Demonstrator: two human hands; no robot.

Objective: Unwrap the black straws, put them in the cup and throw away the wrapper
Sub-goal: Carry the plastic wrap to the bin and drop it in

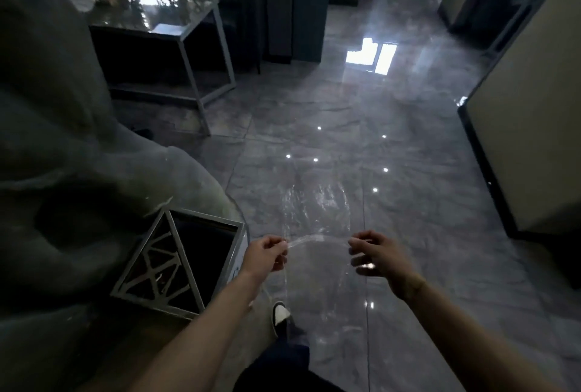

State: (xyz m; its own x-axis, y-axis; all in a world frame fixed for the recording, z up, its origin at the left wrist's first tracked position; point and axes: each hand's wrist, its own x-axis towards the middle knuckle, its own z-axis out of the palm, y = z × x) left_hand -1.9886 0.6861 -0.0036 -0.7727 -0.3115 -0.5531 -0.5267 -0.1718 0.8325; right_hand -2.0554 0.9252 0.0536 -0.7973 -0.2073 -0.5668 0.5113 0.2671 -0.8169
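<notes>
Both bare hands out in front over the glossy grey tiled floor, stretching a clear thin plastic wrapper between them.

Left hand: thumb and forefinger pinched tight on the wrapper's left edge, other fingers curled in. Right hand: fingertips bunched near the wrapper's right edge, looks like a pinch, but the film is transparent and the hand is slightly blurred, so contact there isn't certain.

Wrapper itself: a see-through sheet, only visible by its glare. One bright creased edge runs in an arc from hand to hand, with more film showing as streaky highlights above that line and a faint fold trailing down below the left hand. No straws or cup identifiable in this view.

Just left of the left hand, on the floor: a square open-top metal bin with grey lattice sides and a dark interior. It sits against a large grey rounded sofa-like form filling the left side.

Below the hands: one foot in a dark shoe with white toe, dark trouser leg.

Further back left: a glass-topped metal-frame table with a few small white items on its far corner, too blurred to identify.
</notes>
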